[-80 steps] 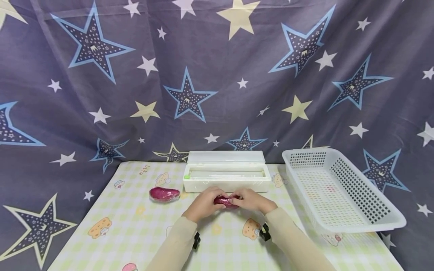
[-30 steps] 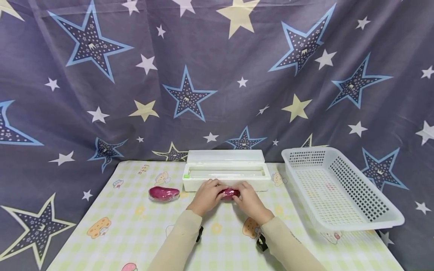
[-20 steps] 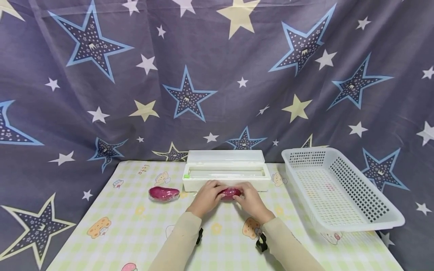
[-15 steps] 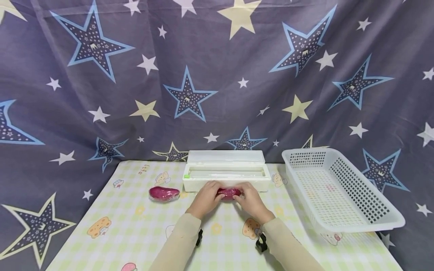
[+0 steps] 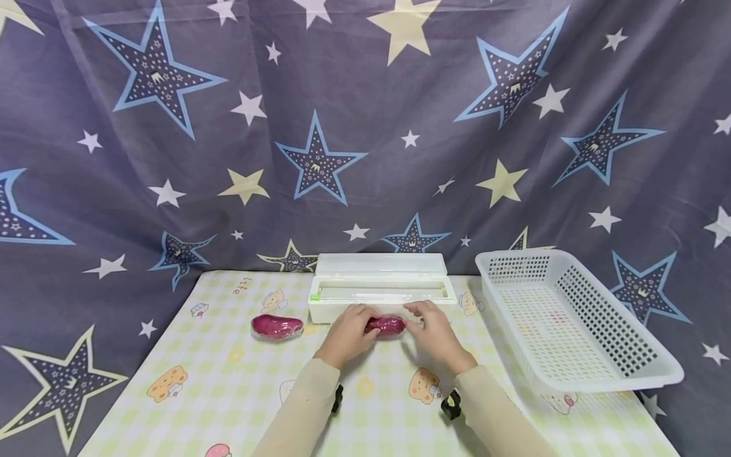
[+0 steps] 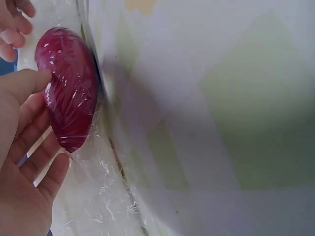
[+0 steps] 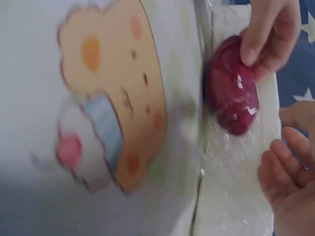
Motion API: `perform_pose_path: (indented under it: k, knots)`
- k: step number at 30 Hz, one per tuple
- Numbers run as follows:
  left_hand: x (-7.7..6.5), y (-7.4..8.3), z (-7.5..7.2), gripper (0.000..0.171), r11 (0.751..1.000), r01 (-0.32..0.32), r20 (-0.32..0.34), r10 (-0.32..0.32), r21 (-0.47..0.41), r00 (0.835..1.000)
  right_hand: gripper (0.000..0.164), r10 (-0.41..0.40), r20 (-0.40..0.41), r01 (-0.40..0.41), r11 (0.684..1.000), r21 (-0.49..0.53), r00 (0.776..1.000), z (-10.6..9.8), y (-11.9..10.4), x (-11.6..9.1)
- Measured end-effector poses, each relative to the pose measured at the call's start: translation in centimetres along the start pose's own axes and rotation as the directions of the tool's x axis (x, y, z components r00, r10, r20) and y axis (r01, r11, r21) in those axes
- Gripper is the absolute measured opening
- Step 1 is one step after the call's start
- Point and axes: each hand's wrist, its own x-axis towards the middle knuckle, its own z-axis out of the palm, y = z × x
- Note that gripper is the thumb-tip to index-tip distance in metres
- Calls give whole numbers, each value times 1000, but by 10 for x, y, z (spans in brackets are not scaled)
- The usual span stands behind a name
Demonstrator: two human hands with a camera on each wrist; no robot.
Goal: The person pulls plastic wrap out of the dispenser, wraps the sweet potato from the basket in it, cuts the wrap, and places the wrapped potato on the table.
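Before me, the left hand [image 5: 347, 336] pinches a film-wrapped purple-red vegetable [image 5: 389, 326] between the hands, near the white box [image 5: 325, 313] beyond them. The right hand [image 5: 438, 336] stands just apart, fingers loosely spread. The vegetable looks firm but slippery, likely best held around its thick middle.

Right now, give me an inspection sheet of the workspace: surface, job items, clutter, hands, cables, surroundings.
Surface: checked tablecloth with cartoon prints.
Job items: purple wrapped piece in front of white box, whose lid is up; clear film lies below the piece in the left wrist view; second wrapped piece to the left.
Clutter: perforated white basket on the right.
Left hand: pinches the purple wrapped piece.
Right hand: apart from it, fingers loose.
Cables: nothing seen.
Surroundings: star-print curtain behind the table.
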Motion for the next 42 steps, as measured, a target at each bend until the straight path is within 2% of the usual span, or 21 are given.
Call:
perform_pose_path:
  k: [3, 6, 11, 15, 21, 26, 29, 32, 35, 38, 42]
  knots:
    - [1, 0, -2, 36, 1000, -3, 23, 3, 28, 1000, 27, -49, -113, 46, 999, -26, 992, -12, 9, 3]
    - [1, 1, -3, 39, 999, -3, 38, 2, 47, 999, 23, -65, -200, 53, 996, -67, 978, -23, 21, 7]
    - [0, 1, -3, 38, 999, -18, 22, 17, 51, 1000, 26, -53, -272, 25, 994, -107, 961, -36, 38, 12]
    - [-1, 2, -3, 39, 998, -26, 15, 25, 58, 1000, 32, -2, -275, -26, 995, -100, 961, -40, 53, 13]
    - [-2, 2, -3, 42, 998, -14, 20, 13, 56, 1000, 39, 97, -229, -110, 993, -48, 969, -43, 65, 12]
    - [-1, 1, -6, 42, 1000, 18, 20, -18, 23, 1000, 40, 108, -224, -121, 992, -43, 968, -44, 67, 14]
    - [-2, 0, -9, 40, 999, 27, -5, -27, -23, 1000, 38, 103, -230, -119, 991, -56, 968, -45, 68, 14]
    - [-3, -3, -14, 34, 996, 35, -75, -41, -79, 996, 37, 113, -222, -128, 990, -54, 968, -45, 68, 14]
    - [-3, -10, -19, 32, 994, 58, -192, -75, -94, 978, 38, 134, -202, -146, 988, -48, 970, -46, 68, 14]
    - [-5, -20, -26, 34, 991, 106, -306, -125, -78, 944, 38, 150, -187, -161, 986, -42, 971, -47, 67, 14]
    - [-9, -36, -34, 39, 978, 189, -382, -207, -83, 901, 38, 150, -178, -162, 985, -53, 972, -48, 65, 14]
